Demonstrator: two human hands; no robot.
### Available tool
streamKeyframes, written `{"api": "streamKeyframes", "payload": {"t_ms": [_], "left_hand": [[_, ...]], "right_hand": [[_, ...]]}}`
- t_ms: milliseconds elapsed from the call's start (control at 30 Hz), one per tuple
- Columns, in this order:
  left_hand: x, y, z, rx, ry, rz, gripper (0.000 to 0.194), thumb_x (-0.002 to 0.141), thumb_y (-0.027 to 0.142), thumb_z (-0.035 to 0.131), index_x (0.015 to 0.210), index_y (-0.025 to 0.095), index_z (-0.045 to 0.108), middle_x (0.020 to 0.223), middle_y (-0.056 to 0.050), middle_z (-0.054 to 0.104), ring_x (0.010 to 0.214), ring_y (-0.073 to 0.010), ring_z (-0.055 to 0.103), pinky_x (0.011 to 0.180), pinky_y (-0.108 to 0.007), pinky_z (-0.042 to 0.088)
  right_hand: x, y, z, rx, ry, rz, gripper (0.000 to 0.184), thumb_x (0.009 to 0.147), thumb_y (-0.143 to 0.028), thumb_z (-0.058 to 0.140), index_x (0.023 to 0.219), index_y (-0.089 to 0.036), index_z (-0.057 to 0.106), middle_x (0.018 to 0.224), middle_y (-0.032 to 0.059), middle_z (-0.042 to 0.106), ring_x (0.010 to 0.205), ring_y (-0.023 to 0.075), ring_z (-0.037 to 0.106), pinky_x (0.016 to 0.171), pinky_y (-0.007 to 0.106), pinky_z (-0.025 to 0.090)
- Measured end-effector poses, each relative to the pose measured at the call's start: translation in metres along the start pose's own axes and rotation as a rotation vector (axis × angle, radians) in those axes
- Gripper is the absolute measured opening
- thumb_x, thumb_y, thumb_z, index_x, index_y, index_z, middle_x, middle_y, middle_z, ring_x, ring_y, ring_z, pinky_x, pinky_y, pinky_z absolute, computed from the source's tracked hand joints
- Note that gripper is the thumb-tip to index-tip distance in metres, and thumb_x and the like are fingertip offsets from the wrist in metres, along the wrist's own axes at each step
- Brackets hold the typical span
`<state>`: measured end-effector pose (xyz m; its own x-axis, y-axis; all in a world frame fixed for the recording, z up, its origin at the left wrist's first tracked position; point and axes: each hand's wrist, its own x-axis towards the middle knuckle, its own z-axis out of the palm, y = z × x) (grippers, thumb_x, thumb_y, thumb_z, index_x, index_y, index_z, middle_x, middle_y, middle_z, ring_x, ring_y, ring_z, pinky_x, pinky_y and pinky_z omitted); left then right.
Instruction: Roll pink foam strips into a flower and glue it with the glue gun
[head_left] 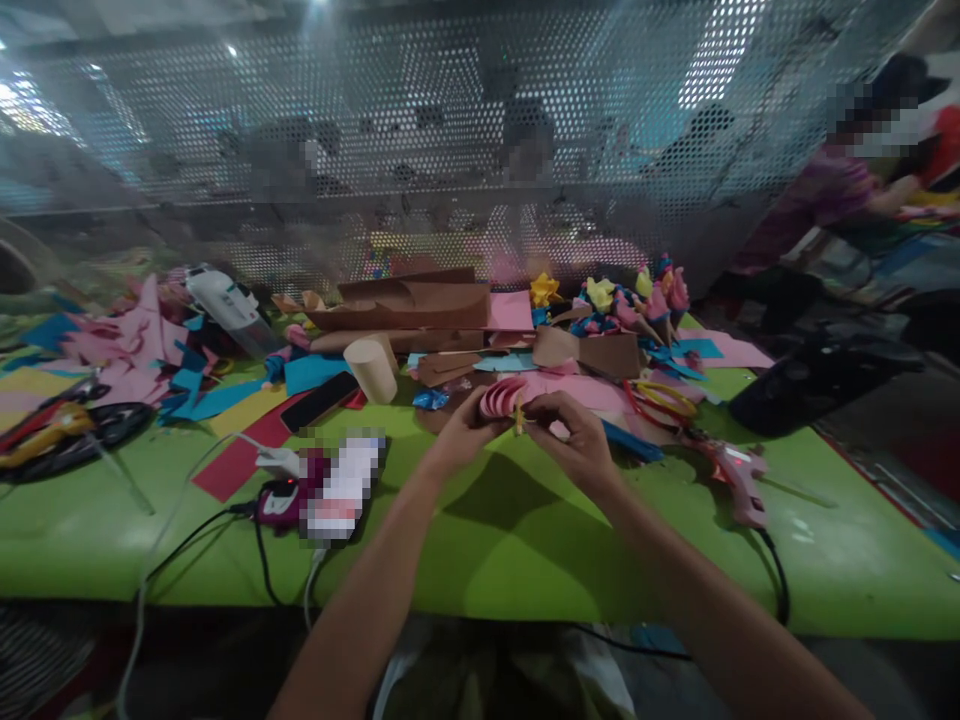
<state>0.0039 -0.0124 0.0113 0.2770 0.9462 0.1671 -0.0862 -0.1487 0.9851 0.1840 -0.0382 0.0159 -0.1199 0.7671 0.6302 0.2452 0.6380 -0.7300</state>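
Out in front of me over the green table, my left hand [466,432] is closed around a bundle of curled pink paper pieces [501,398], layered like petals. Close against its right side, my right hand [576,438] pinches a small yellow strip [519,420]; whether the strip touches the pink paper I cannot tell. The fingertips of both hands are partly hidden. Behind them lies a flat pink sheet [592,392]. Right of my right hand are scissors [664,402] with orange-yellow handles and a pink glue gun [742,482].
On the green table [495,570], left, are a phone [349,490] on a cable, a dark phone [319,400], a cardboard tube [371,370], a yellow glue gun [52,435] and coloured paper. Brown sheets [420,300] and paper flowers [630,295] lie behind. Another person [817,200] is at right.
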Motion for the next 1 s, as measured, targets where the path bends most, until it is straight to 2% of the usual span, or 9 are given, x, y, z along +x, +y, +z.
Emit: {"api": "streamKeyframes", "payload": {"t_ms": [167, 300, 500, 733, 900, 1000], "left_hand": [[-0.001, -0.002, 0.001, -0.081, -0.07, -0.093, 0.068, 0.063, 0.027, 0.085, 0.126, 0.019, 0.063, 0.127, -0.009, 0.067, 0.12, -0.0231, 0.058, 0.107, -0.036, 0.043], [-0.003, -0.003, -0.002, -0.095, -0.111, -0.176, 0.077, 0.055, 0.024, 0.089, 0.127, 0.017, 0.063, 0.12, -0.009, 0.07, 0.111, -0.0235, 0.062, 0.101, -0.036, 0.047], [-0.004, 0.002, -0.007, -0.097, -0.171, -0.267, 0.06, 0.049, 0.021, 0.09, 0.105, 0.012, 0.072, 0.095, -0.006, 0.075, 0.087, -0.0169, 0.066, 0.088, -0.031, 0.052], [-0.007, 0.01, -0.007, -0.074, -0.129, -0.36, 0.042, 0.045, 0.018, 0.088, 0.083, 0.011, 0.071, 0.07, 0.003, 0.065, 0.067, -0.0091, 0.056, 0.071, -0.023, 0.048], [-0.007, 0.013, -0.007, -0.08, -0.111, -0.351, 0.041, 0.047, 0.018, 0.085, 0.084, 0.012, 0.071, 0.071, 0.003, 0.063, 0.068, -0.0088, 0.053, 0.07, -0.023, 0.045], [-0.007, 0.013, -0.006, -0.099, -0.104, -0.343, 0.047, 0.047, 0.02, 0.086, 0.092, 0.013, 0.072, 0.076, 0.001, 0.065, 0.071, -0.0099, 0.054, 0.072, -0.024, 0.046]], "right_hand": [[0.002, -0.001, 0.002, -0.056, -0.053, -0.068, 0.006, 0.091, -0.026, 0.062, 0.09, -0.022, 0.067, 0.086, 0.004, 0.068, 0.076, 0.0169, 0.065, 0.067, 0.028, 0.055], [0.003, 0.0, -0.001, -0.13, -0.165, -0.153, 0.011, 0.093, -0.024, 0.059, 0.096, -0.022, 0.07, 0.097, 0.0077, 0.071, 0.091, 0.0216, 0.068, 0.078, 0.033, 0.056], [0.003, 0.001, -0.008, -0.405, -0.307, -0.331, 0.016, 0.093, -0.025, 0.057, 0.097, -0.021, 0.071, 0.096, 0.0095, 0.071, 0.081, 0.0202, 0.067, 0.068, 0.03, 0.051], [0.003, 0.004, -0.011, -0.605, -0.285, -0.454, 0.021, 0.097, -0.026, 0.053, 0.099, -0.022, 0.073, 0.089, 0.0082, 0.071, 0.074, 0.0176, 0.064, 0.066, 0.028, 0.046], [0.004, 0.003, -0.012, -0.588, -0.301, -0.421, 0.02, 0.097, -0.026, 0.054, 0.102, -0.023, 0.073, 0.091, 0.0079, 0.072, 0.076, 0.0181, 0.065, 0.068, 0.028, 0.048], [0.005, 0.004, -0.012, -0.566, -0.309, -0.398, 0.019, 0.096, -0.025, 0.055, 0.101, -0.024, 0.073, 0.09, 0.0073, 0.072, 0.077, 0.0182, 0.066, 0.068, 0.028, 0.048]]}}
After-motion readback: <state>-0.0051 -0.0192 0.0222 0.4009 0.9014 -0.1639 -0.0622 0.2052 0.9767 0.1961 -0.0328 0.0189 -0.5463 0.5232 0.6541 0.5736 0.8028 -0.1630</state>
